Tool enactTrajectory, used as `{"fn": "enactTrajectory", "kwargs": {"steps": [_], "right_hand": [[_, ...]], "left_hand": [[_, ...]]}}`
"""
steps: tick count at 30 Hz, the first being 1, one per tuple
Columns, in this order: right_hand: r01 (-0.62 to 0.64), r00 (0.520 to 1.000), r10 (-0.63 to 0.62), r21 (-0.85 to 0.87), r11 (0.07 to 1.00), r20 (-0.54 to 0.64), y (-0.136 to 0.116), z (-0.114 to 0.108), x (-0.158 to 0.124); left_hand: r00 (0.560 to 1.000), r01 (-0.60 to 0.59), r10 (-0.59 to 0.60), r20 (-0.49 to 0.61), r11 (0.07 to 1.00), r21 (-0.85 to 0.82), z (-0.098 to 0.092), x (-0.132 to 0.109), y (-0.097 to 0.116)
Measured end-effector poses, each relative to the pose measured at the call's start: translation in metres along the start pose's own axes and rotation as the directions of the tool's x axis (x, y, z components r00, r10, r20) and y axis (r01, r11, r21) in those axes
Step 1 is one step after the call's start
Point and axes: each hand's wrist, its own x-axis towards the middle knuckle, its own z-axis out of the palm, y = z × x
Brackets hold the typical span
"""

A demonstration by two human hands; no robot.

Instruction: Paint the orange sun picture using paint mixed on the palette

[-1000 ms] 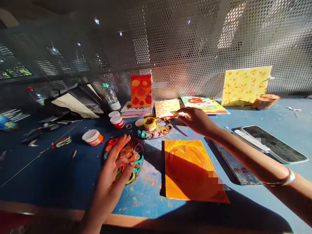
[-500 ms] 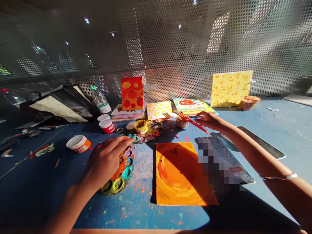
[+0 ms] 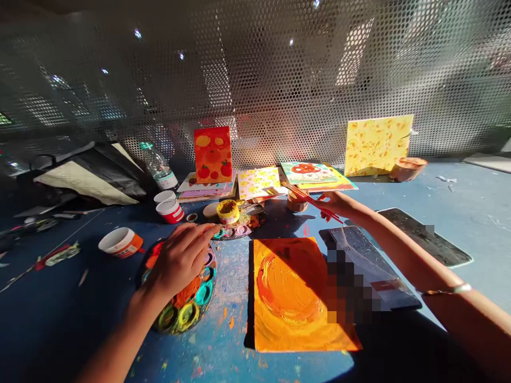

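My right hand is closed on thin red paintbrushes, whose tips point left over a small brown cup. My left hand lies on a round paint palette full of coloured wells, its fingers stretched toward a second palette behind it. An orange painting lies flat on the blue table between my arms. A yellow paint jar stands on the far palette.
A phone and a dark tablet lie right of the painting. Small paintings and a yellow canvas lean on the perforated metal wall. Paint cups, a water bottle and a bag sit at the left.
My right hand drew back from the far palette holding the red brushes. My left hand settled flat onto the near palette. The view shifted left and down a little.
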Motion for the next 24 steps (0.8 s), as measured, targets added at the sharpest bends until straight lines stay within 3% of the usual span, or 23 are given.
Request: {"fn": "enactTrajectory", "kwargs": {"steps": [9, 13, 16, 20, 24], "right_hand": [[0.004, 1.0, -0.005, -0.04, 0.999, -0.011, 0.003, 0.0, 0.006], [0.023, 0.997, -0.028, -0.082, 0.996, -0.069, 0.003, -0.007, 0.006], [0.081, 0.988, -0.103, -0.184, 0.98, -0.111, -0.007, -0.014, -0.009], [0.191, 0.967, -0.239, -0.376, 0.907, -0.084, -0.025, -0.02, -0.04], [0.145, 0.963, -0.236, -0.488, 0.861, -0.129, -0.025, -0.029, -0.05]], "left_hand": [[0.999, 0.022, -0.021, -0.03, 0.999, 0.025, 0.001, -0.011, -0.007], [0.998, 0.056, -0.056, -0.04, 0.998, 0.006, 0.0, -0.013, -0.009], [0.997, 0.069, -0.068, -0.036, 0.997, 0.027, -0.003, -0.013, -0.007], [0.997, 0.053, -0.049, -0.058, 0.996, 0.075, -0.009, -0.007, -0.001], [0.996, 0.035, -0.029, -0.081, 0.996, 0.079, -0.014, -0.003, 0.003]]}}
